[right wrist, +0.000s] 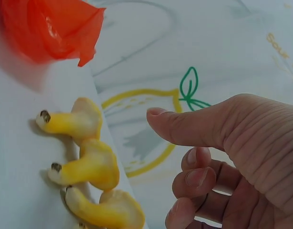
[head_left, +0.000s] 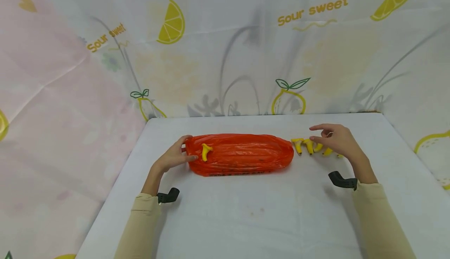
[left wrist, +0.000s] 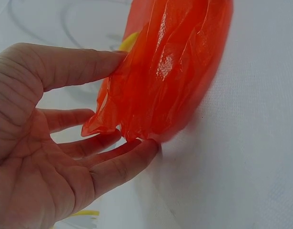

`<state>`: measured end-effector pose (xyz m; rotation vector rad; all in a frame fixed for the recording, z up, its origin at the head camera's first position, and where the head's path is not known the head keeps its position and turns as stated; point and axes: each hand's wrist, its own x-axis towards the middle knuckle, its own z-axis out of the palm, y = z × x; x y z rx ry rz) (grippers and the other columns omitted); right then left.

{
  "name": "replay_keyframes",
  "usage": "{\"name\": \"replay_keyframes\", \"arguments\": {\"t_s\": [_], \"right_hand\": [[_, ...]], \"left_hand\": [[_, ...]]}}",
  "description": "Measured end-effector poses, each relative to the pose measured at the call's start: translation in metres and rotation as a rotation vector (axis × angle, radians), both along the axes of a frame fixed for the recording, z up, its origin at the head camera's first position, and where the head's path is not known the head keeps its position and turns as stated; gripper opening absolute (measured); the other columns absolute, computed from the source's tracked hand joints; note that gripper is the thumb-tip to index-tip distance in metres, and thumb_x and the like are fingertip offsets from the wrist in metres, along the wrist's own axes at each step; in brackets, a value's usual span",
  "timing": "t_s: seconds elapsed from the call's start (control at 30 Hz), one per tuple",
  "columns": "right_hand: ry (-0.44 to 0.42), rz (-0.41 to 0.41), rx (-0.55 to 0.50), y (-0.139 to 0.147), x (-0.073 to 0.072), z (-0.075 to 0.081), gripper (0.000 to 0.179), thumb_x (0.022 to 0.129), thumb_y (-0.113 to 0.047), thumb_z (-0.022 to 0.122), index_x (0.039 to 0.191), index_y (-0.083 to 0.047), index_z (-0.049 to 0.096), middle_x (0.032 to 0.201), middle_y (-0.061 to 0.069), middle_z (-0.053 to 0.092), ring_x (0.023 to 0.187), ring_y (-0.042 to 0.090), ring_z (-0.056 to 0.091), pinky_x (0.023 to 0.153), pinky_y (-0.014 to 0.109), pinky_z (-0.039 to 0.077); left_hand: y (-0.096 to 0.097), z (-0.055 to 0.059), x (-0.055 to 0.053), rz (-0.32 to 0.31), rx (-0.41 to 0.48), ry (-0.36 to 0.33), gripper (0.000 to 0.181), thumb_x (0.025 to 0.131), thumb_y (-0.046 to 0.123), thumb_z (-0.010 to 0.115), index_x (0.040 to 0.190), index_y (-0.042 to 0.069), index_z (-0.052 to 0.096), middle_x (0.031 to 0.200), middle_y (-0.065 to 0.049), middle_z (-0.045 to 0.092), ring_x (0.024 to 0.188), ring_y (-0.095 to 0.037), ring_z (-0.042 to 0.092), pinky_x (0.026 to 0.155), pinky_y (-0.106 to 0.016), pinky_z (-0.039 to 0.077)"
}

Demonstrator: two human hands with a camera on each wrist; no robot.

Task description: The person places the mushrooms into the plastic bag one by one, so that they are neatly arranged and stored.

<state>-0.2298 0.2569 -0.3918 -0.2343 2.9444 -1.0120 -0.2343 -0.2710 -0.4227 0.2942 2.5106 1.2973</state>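
The long, crinkled red plastic bag stretches from the left hand, which grips its near end, toward the loosely curled, empty right hand, nearest small yellow banana-shaped pieces.

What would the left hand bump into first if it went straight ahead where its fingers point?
The red bag, right away: the left hand has that end between thumb and fingers. The small yellow piece on the bag looks next, though depth is hard to judge.
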Motion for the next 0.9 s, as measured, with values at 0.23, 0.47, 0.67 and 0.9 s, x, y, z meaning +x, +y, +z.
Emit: {"name": "replay_keyframes", "arguments": {"t_s": [0.23, 0.47, 0.67, 0.9], "right_hand": [[0.012, -0.023, 0.013, 0.01, 0.003, -0.003, 0.045, 0.089, -0.032, 0.073, 0.124, -0.003, 0.066, 0.091, 0.009, 0.054, 0.09, 0.03, 0.054, 0.063, 0.032, 0.043], [0.037, -0.047, 0.014, 0.02, 0.005, -0.008, 0.045, 0.088, -0.03, 0.075, 0.122, -0.002, 0.067, 0.086, 0.008, 0.052, 0.08, 0.027, 0.053, 0.053, 0.029, 0.04], [0.043, -0.05, 0.004, 0.03, 0.008, -0.012, 0.045, 0.088, -0.031, 0.074, 0.121, -0.001, 0.066, 0.082, 0.006, 0.049, 0.073, 0.021, 0.05, 0.049, 0.028, 0.035], [0.056, -0.067, 0.015, 0.042, 0.012, -0.014, 0.045, 0.088, -0.031, 0.075, 0.121, -0.001, 0.066, 0.081, 0.005, 0.049, 0.072, 0.02, 0.05, 0.05, 0.028, 0.032]], "left_hand": [[0.001, 0.0, -0.001, 0.012, -0.023, 0.005, 0.079, 0.088, 0.017, 0.072, 0.151, 0.005, 0.027, 0.15, -0.021, 0.035, 0.133, -0.047, 0.038, 0.099, -0.057, 0.044], [0.003, 0.004, 0.002, 0.013, -0.01, -0.012, 0.08, 0.088, 0.013, 0.071, 0.151, 0.003, 0.024, 0.149, -0.024, 0.035, 0.133, -0.049, 0.037, 0.1, -0.058, 0.043], [0.011, 0.022, 0.011, 0.018, 0.002, -0.035, 0.078, 0.088, 0.007, 0.069, 0.15, -0.003, 0.024, 0.149, -0.028, 0.033, 0.132, -0.051, 0.036, 0.1, -0.06, 0.042], [0.014, 0.028, 0.016, 0.014, -0.003, -0.019, 0.076, 0.089, 0.008, 0.069, 0.15, -0.003, 0.024, 0.148, -0.028, 0.034, 0.132, -0.051, 0.036, 0.1, -0.059, 0.043]]}}
